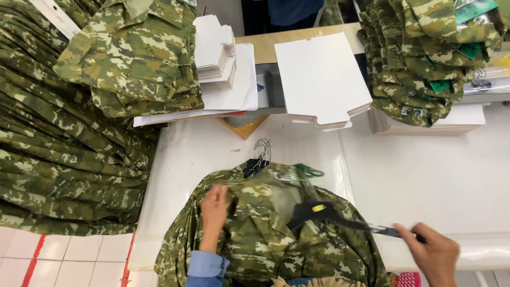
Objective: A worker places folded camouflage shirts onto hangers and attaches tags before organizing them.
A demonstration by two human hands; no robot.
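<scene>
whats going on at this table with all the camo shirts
A person stands at a white table over a bundle of green camouflage shirts on hangers. The left hand rests flat on the top shirt's shoulder. The right hand grips one end of a black plastic hanger lying across the shirt's chest. Stacks of folded camouflage shirts and white cardboard inserts sit behind.
</scene>
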